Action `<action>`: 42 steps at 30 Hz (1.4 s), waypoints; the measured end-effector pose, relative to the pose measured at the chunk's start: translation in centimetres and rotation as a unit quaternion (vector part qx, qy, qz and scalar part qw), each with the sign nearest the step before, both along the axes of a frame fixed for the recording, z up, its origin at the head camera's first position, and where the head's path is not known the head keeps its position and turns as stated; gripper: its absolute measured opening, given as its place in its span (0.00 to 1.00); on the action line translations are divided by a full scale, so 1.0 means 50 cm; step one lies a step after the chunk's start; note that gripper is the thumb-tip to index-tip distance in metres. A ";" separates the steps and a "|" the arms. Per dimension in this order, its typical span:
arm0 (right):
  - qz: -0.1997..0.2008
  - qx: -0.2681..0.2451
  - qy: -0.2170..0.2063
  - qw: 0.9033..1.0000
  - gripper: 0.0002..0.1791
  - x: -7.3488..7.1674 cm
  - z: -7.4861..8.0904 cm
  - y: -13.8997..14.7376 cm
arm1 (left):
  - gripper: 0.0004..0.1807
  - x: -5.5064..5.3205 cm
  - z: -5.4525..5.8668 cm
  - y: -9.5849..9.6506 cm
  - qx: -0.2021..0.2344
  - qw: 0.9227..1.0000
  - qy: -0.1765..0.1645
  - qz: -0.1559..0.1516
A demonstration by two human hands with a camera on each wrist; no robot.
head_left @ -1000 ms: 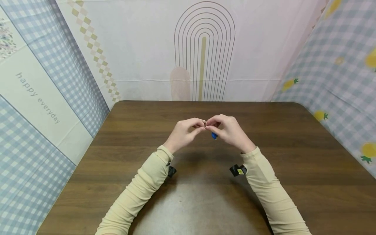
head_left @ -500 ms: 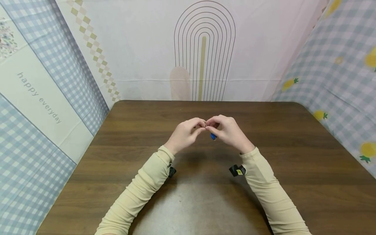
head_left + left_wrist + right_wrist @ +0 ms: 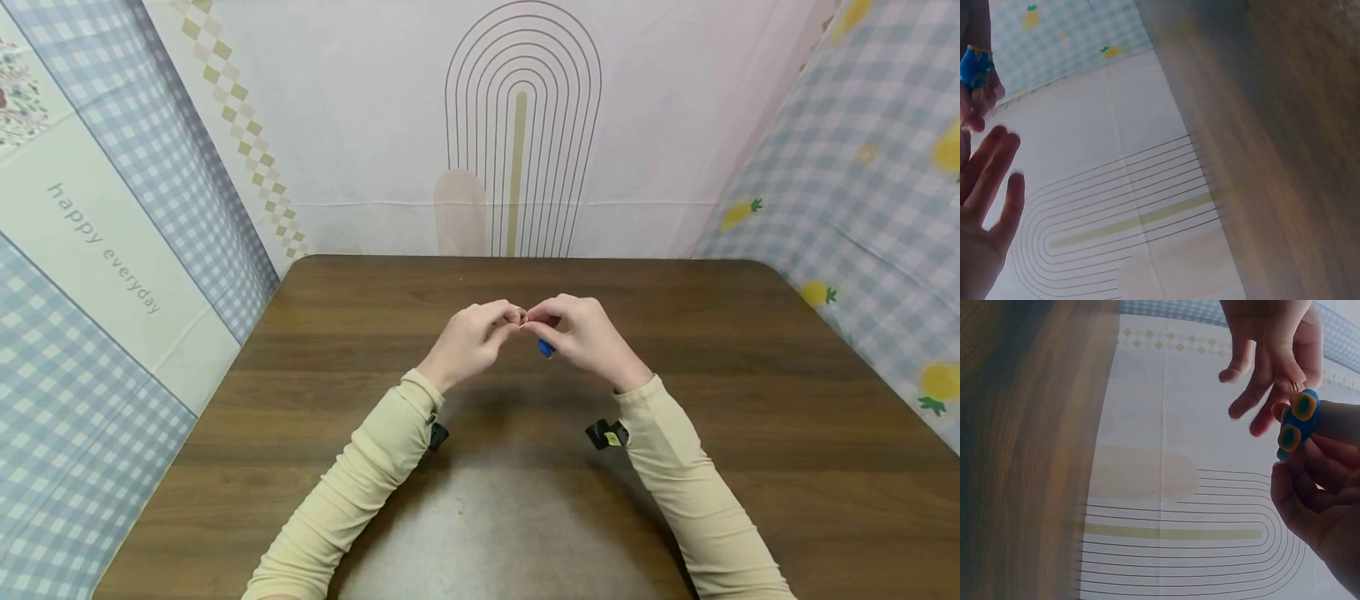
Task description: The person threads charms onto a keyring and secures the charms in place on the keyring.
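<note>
My two hands meet fingertip to fingertip above the middle of the table. A thin metal ring (image 3: 522, 317) shows between them, and the left hand (image 3: 467, 340) pinches it with thumb and forefinger. The right hand (image 3: 592, 337) holds the keychain, whose small blue charm (image 3: 546, 347) pokes out below its thumb. In the right wrist view the charm (image 3: 1298, 424) is blue with round orange-rimmed spots, and the left hand's other fingers are spread loosely. The left wrist view catches the charm (image 3: 975, 67) at its edge; the ring is mostly covered by fingertips.
A brown wooden table (image 3: 360, 333) lies beneath the hands. A white cloth with arch lines (image 3: 375, 125) hangs behind it, with checked cloths at left and right. Black wrist cameras (image 3: 600, 434) sit under both sleeves.
The hands stay nearly in place. The fingertips closed over the ring half a second ago, and now the left fingertips sit slightly further left, with the ring showing again.
</note>
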State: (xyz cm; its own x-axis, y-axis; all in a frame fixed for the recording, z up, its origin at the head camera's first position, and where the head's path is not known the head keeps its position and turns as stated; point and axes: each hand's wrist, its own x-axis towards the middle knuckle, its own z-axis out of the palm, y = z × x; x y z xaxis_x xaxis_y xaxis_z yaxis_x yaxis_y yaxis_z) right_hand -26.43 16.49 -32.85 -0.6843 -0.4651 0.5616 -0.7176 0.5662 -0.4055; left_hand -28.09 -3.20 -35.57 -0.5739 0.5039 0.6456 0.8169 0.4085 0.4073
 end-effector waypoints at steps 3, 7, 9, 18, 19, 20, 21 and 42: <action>0.004 0.003 -0.016 1.000 0.05 0.002 0.001 0.000 | 0.02 0.001 -0.001 -0.002 0.009 0.999 -0.039 -0.014; 0.001 0.005 -0.031 0.999 0.05 0.004 0.000 0.001 | 0.04 0.002 -0.002 0.000 0.014 0.999 -0.026 -0.017; 0.000 0.005 -0.029 1.000 0.05 0.003 -0.001 0.001 | 0.04 0.002 -0.001 0.001 0.012 1.000 -0.005 -0.015; 0.022 -0.001 -0.016 1.000 0.04 -0.001 -0.002 0.000 | 0.02 -0.003 0.003 -0.003 -0.003 1.000 0.018 -0.022; 0.026 -0.001 -0.017 1.000 0.04 -0.001 -0.002 0.001 | 0.02 -0.002 0.004 -0.004 -0.006 1.000 0.015 -0.025; 0.028 0.000 -0.018 0.999 0.04 -0.001 -0.002 0.001 | 0.02 -0.002 0.005 -0.005 -0.010 1.000 0.010 -0.028; 0.031 0.003 -0.018 0.999 0.04 -0.002 -0.002 0.002 | 0.02 -0.003 0.006 -0.006 -0.013 0.999 0.006 -0.030; 0.000 0.009 -0.061 0.998 0.05 -0.005 0.000 0.009 | 0.02 0.000 0.006 0.003 0.111 0.981 -0.150 -0.055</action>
